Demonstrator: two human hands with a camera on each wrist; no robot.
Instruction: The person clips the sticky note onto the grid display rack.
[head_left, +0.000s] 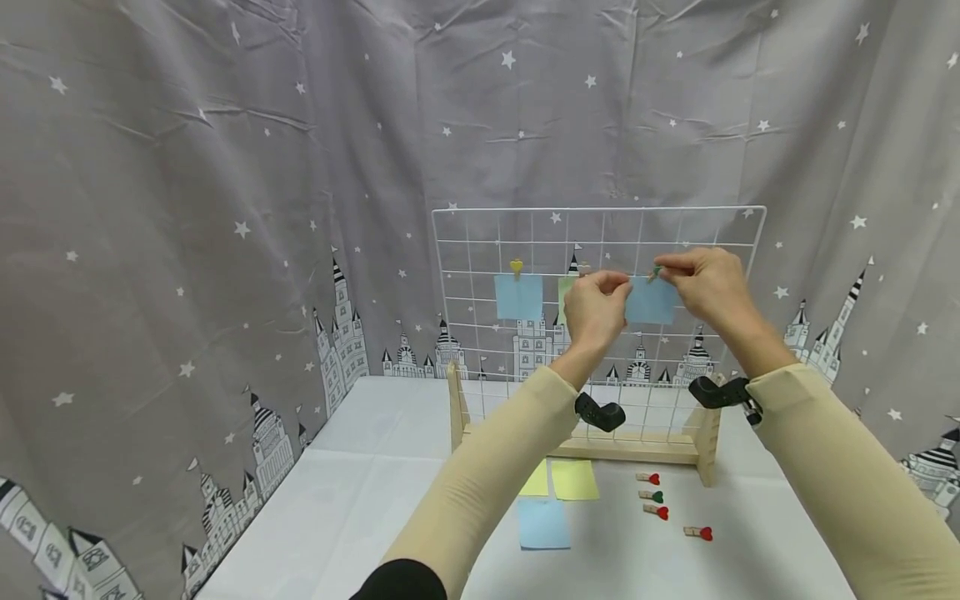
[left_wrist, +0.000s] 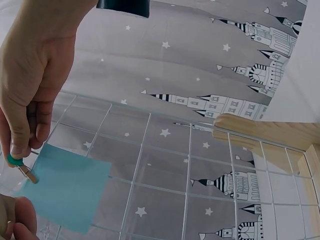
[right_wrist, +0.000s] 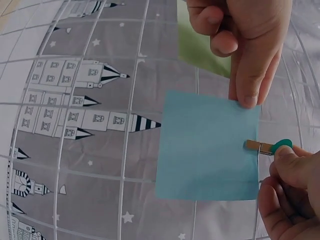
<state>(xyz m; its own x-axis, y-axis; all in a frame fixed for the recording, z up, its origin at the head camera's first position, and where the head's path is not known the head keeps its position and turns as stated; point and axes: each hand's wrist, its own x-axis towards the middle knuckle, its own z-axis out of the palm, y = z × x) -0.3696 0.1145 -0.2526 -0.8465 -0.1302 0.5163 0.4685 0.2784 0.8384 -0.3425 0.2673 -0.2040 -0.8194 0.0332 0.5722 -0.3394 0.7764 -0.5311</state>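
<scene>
Against the white wire grid (head_left: 682,225), a blue paper square (head_left: 649,304) hangs at the height of both hands. My left hand (head_left: 596,310) pinches its upper left corner between thumb and fingertips. My right hand (head_left: 711,287) pinches the green heart head of a small wooden clothespin (right_wrist: 254,145). In the right wrist view, the wooden tip of the clothespin overlaps the paper's top edge. A green paper (right_wrist: 200,50) hangs beside it, partly hidden behind my left hand. Farther left hangs another blue paper (head_left: 519,298) under a yellow heart clothespin (head_left: 517,265).
A wooden base (head_left: 637,448) holds the grid upright on the white table (head_left: 345,492). In front lie yellow papers (head_left: 575,481), a blue paper (head_left: 544,525) and several heart clothespins (head_left: 698,533). A grey curtain (head_left: 225,167) hangs behind.
</scene>
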